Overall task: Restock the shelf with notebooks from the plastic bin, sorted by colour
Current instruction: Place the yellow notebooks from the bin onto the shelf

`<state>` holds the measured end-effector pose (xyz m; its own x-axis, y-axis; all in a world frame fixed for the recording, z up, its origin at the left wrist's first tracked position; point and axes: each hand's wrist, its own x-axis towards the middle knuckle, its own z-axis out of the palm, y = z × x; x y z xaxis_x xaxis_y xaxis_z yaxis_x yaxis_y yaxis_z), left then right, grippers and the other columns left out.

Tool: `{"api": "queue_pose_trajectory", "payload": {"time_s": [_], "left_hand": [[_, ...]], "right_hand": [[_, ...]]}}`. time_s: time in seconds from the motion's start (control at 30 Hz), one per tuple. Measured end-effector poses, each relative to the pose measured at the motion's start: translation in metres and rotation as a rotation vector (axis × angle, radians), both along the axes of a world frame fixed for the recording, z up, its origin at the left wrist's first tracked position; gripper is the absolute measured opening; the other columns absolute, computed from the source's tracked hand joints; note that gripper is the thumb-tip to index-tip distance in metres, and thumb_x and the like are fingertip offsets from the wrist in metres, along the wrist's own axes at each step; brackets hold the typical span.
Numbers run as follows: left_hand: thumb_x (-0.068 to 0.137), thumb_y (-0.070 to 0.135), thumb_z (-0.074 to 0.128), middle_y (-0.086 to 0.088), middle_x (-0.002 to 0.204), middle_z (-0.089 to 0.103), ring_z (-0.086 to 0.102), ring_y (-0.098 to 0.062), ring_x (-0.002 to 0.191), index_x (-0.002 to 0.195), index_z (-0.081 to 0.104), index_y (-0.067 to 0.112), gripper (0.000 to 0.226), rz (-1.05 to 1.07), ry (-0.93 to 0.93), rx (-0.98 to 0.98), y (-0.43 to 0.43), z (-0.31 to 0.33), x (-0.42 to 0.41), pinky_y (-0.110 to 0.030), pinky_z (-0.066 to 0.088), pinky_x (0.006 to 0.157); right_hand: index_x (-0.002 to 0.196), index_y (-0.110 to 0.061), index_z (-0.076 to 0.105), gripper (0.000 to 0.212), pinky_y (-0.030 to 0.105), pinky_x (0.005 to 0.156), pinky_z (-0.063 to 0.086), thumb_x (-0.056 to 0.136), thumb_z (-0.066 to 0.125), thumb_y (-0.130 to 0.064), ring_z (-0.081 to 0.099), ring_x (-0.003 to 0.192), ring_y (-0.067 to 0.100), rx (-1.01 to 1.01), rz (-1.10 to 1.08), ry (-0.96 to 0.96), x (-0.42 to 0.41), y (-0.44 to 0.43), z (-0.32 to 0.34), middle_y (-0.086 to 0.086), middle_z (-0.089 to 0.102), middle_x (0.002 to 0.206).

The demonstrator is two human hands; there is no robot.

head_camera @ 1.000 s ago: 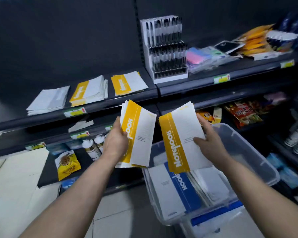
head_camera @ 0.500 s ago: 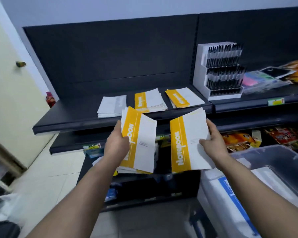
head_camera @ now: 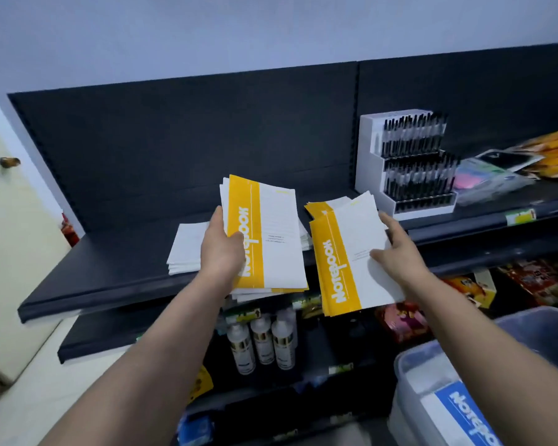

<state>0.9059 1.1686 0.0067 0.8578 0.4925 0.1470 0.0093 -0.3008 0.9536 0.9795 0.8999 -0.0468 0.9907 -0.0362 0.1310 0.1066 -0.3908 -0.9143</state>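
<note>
My left hand (head_camera: pixel 221 249) grips a small stack of yellow-and-white notebooks (head_camera: pixel 271 239) by its left edge, held over the dark shelf (head_camera: pixel 110 272). My right hand (head_camera: pixel 397 252) holds another yellow notebook stack (head_camera: pixel 345 252) by its right side, above a yellow pile (head_camera: pixel 319 207) lying on the shelf. A white notebook pile (head_camera: pixel 187 249) lies on the shelf to the left. The clear plastic bin (head_camera: pixel 545 329) stands at bottom right with a blue notebook (head_camera: pixel 464 413) inside.
A white pen display rack (head_camera: pixel 406 162) stands on the shelf to the right, with packets (head_camera: pixel 487 178) beyond it. White bottles (head_camera: pixel 261 342) and snack packs (head_camera: pixel 471 288) fill the lower shelves. A cream door (head_camera: pixel 10 220) is at the left.
Both hands have lifted the yellow notebooks up and forward over the shelf's yellow piles. The view has risen, so the bin sits lower right.
</note>
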Motion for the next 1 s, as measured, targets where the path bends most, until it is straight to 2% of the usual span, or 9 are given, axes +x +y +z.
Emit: {"api": "queue_pose_trajectory", "payload": {"time_s": [0.2, 0.33, 0.43, 0.5, 0.57, 0.63, 0.73, 0.93, 1.0], "left_hand": [[0.096, -0.003, 0.039, 0.005, 0.085, 0.062, 0.055, -0.013, 0.063, 0.109, 0.054, 0.03, 0.039, 0.029, -0.013, -0.019, -0.006, 0.022, 0.089, -0.025, 0.044, 0.052], [0.097, -0.003, 0.04, 0.004, 0.087, 0.064, 0.062, -0.02, 0.078, 0.103, 0.051, 0.032, 0.037, 0.024, 0.05, -0.083, -0.007, 0.027, 0.145, -0.037, 0.054, 0.073], [0.096, -0.003, 0.041, 0.002, 0.09, 0.065, 0.063, -0.021, 0.079, 0.103, 0.054, 0.03, 0.037, 0.038, 0.077, -0.067, -0.006, 0.026, 0.172, -0.035, 0.053, 0.07], [0.096, -0.004, 0.041, -0.003, 0.093, 0.067, 0.064, -0.023, 0.08, 0.091, 0.055, 0.033, 0.04, 0.044, 0.109, -0.071, -0.004, 0.022, 0.185, -0.04, 0.055, 0.074], [0.095, -0.004, 0.041, -0.008, 0.095, 0.067, 0.063, -0.026, 0.08, 0.087, 0.053, 0.033, 0.04, 0.053, 0.129, -0.067, -0.003, 0.018, 0.193, -0.048, 0.056, 0.078], [0.096, -0.004, 0.041, -0.006, 0.092, 0.066, 0.062, -0.025, 0.079, 0.087, 0.052, 0.033, 0.04, 0.073, 0.142, -0.064, -0.001, 0.013, 0.201, -0.046, 0.056, 0.076], [0.096, -0.007, 0.039, -0.007, 0.086, 0.063, 0.058, -0.027, 0.077, 0.081, 0.051, 0.031, 0.042, 0.086, 0.16, -0.14, 0.0, 0.004, 0.209, -0.041, 0.05, 0.071], [0.097, -0.004, 0.043, -0.01, 0.09, 0.068, 0.066, -0.026, 0.073, 0.106, 0.056, 0.018, 0.028, 0.042, 0.285, -0.267, 0.017, -0.002, 0.216, -0.035, 0.054, 0.059], [0.095, -0.006, 0.044, -0.014, 0.092, 0.069, 0.066, -0.03, 0.074, 0.113, 0.056, 0.013, 0.028, 0.028, 0.361, -0.261, 0.025, -0.005, 0.215, -0.039, 0.055, 0.064]], "right_hand": [[0.147, -0.032, 0.03, 0.071, 0.034, 0.085, 0.041, 0.091, 0.047, 0.008, 0.05, 0.108, 0.021, 0.087, 0.0, 0.022, 0.104, -0.002, 0.025, -0.009, 0.05, 0.123], [0.14, -0.028, 0.04, 0.068, 0.033, 0.082, 0.045, 0.087, 0.044, 0.014, 0.054, 0.105, 0.022, 0.146, 0.097, 0.082, 0.172, 0.004, 0.026, -0.004, 0.057, 0.122], [0.134, -0.026, 0.045, 0.064, 0.032, 0.074, 0.049, 0.085, 0.041, 0.016, 0.058, 0.099, 0.026, 0.121, 0.155, 0.178, 0.211, 0.005, 0.019, 0.003, 0.061, 0.118], [0.135, -0.023, 0.044, 0.062, 0.033, 0.077, 0.05, 0.085, 0.041, 0.012, 0.059, 0.101, 0.028, 0.003, 0.165, 0.226, 0.229, 0.006, 0.011, 0.007, 0.061, 0.119], [0.143, -0.022, 0.035, 0.062, 0.039, 0.093, 0.048, 0.086, 0.044, -0.001, 0.054, 0.116, 0.031, -0.338, 0.173, 0.238, 0.243, 0.005, 0.005, 0.01, 0.056, 0.131], [0.147, -0.019, 0.025, 0.061, 0.042, 0.096, 0.044, 0.089, 0.044, -0.013, 0.045, 0.125, 0.034, -0.738, 0.165, 0.234, 0.246, 0.008, 0.003, 0.014, 0.045, 0.138], [0.144, -0.018, 0.029, 0.058, 0.046, 0.098, 0.037, 0.09, 0.05, -0.019, 0.034, 0.128, 0.035, -1.092, 0.091, 0.061, 0.24, 0.02, -0.001, 0.014, 0.033, 0.141], [0.142, -0.022, 0.038, 0.059, 0.041, 0.103, 0.034, 0.086, 0.051, -0.009, 0.029, 0.138, 0.027, -1.123, 0.247, -0.26, 0.223, 0.058, -0.002, 0.007, 0.029, 0.151], [0.14, -0.019, 0.04, 0.059, 0.04, 0.101, 0.034, 0.084, 0.051, -0.005, 0.031, 0.137, 0.028, -1.157, 0.286, -0.356, 0.216, 0.07, -0.003, 0.008, 0.033, 0.148]]}}
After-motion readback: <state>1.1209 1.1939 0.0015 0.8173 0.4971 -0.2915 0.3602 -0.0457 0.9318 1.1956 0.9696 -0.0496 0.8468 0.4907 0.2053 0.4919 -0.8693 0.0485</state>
